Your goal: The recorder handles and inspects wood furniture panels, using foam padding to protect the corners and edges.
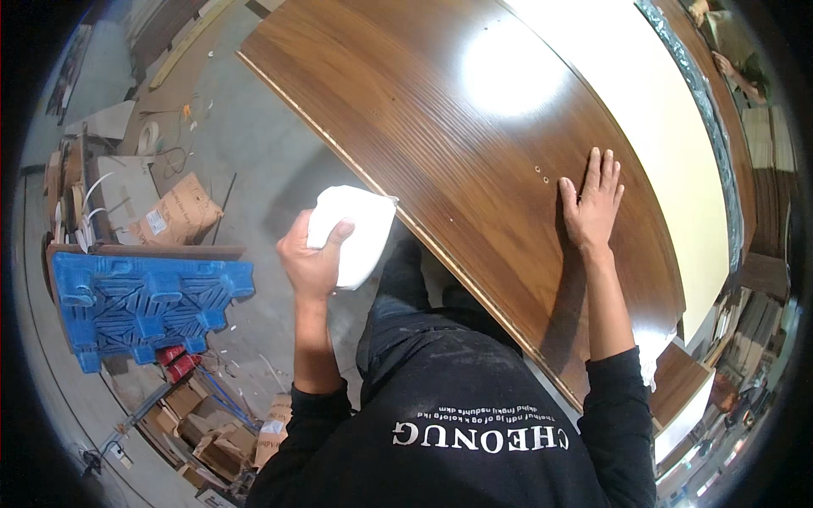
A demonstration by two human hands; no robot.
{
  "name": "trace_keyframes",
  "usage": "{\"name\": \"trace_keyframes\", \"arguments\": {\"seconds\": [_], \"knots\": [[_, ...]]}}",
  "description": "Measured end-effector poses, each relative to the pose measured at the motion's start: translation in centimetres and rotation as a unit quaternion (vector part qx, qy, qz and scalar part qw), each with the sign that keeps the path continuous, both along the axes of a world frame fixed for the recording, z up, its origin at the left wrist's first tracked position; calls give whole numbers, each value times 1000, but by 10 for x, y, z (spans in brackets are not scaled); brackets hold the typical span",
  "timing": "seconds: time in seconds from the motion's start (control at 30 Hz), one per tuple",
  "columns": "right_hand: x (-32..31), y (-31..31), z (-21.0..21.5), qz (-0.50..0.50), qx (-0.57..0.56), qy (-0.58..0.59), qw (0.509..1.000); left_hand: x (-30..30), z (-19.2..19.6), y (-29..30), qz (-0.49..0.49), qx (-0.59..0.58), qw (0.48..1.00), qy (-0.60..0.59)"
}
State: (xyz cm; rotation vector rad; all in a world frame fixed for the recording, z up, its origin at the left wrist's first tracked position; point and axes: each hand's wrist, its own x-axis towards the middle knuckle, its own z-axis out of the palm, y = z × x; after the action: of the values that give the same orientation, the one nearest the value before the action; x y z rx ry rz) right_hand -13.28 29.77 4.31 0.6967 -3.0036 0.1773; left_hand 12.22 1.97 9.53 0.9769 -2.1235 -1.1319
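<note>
My left hand [310, 262] is closed round a white plastic container [360, 224] that looks like a bottle. Its upper right corner, with a small greyish tip, meets the raw edge of a brown wood-grain board [440, 135]. Whether anything comes out of the tip is too small to tell. My right hand [594, 210] lies flat on the board's glossy face, fingers stretched out and a little apart, holding nothing. To the left of this hand the board has several small holes [542, 173].
A cream panel [669, 144] and clear plastic wrapping [707, 102] lie beyond the board. Another person's hand [735, 72] shows at far right. On the left are a blue plastic pallet [152, 296], a brown paper sack [182, 210] and cardboard scraps [224, 449].
</note>
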Motion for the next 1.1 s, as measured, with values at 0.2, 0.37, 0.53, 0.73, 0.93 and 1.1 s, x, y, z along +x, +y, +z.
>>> {"name": "trace_keyframes", "arguments": {"seconds": [0.2, 0.37, 0.53, 0.73, 0.93, 1.1], "knots": [[1, -58, 2, 42, -1, -4, 999, -4, 2, -20, -10, -13, 1000, -26], [0, -102, 2, 76, -5, -4, 997, -7, 0, -36, -1, -9, 1000, -10], [3, -140, 3, 107, -14, -7, 994, -9, -2, -54, 2, -6, 1000, -7], [9, -175, 3, 114, -21, -17, 993, -14, -3, -74, -1, -13, 1000, -25], [9, -184, 10, 109, -27, -37, 993, -18, -7, -95, -1, -16, 1000, -6], [7, -185, 10, 102, -26, -36, 994, -27, -7, -114, 5, 6, 1000, 7]]}}
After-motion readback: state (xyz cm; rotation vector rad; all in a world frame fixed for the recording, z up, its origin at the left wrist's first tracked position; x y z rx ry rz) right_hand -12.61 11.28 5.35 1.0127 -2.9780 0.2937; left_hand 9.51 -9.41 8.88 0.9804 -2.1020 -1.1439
